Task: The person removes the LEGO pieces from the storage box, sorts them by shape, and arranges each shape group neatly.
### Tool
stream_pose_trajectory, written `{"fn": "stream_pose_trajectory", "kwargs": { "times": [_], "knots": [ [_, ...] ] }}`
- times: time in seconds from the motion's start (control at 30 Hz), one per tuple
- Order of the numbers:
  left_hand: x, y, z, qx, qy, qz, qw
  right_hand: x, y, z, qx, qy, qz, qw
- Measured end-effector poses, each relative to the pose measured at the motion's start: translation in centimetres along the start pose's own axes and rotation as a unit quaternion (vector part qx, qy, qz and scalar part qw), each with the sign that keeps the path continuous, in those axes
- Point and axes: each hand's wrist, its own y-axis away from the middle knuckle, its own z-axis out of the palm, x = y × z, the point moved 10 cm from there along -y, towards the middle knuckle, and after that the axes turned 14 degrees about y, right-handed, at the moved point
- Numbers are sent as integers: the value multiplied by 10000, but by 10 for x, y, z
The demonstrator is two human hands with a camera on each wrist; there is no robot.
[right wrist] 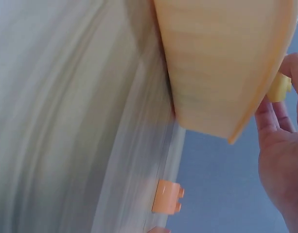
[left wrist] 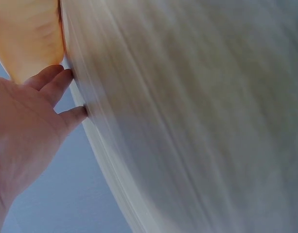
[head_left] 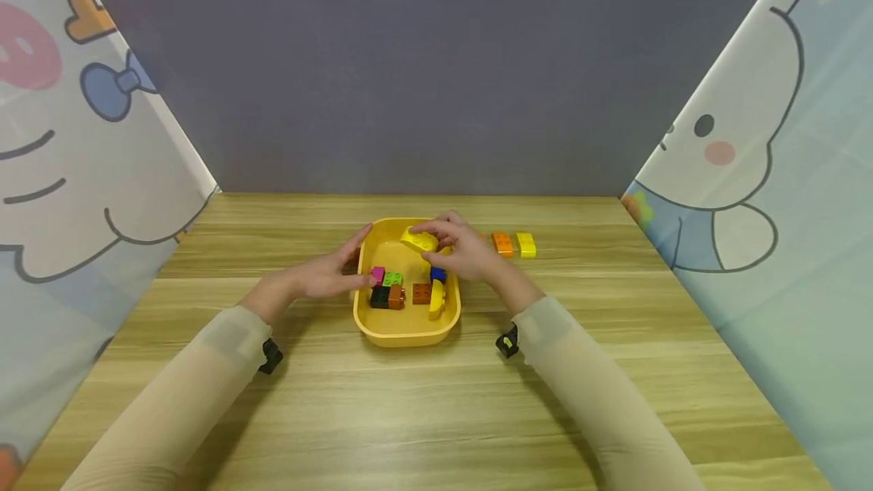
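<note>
Several blocks (head_left: 380, 298) in the near half of the tray (head_left: 402, 340), mid-frame. Left grip (head_left: 330, 276): spread wide, nothing grasped, thumb over tray's left edge, presumably steadying it. Right grip (head_left: 467, 251): part-closed, pinching yellow block (head_left: 419, 239) at tray's upper end, likely for control. Orange block (head_left: 502, 244) outside, right, on surface (head_left: 409, 415).

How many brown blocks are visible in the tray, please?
2: a left brown block beside the black block, a right brown block near the blue block. The right hand may hide others.

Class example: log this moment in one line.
Left hand: touches tray | Right hand: pinches yellow block | Tray: holds other blocks | Orange block: on table beside tray
</note>
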Motion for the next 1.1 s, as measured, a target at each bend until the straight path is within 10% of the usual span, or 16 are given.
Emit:
{"fn": "stream_pose_trajectory", "kwargs": {
  "times": [1.1],
  "knots": [
    [0, -1, -1, 142, -136, 30, 9998, 78, 77, -65, 813, -892, 886, 9887]
  ]
}}
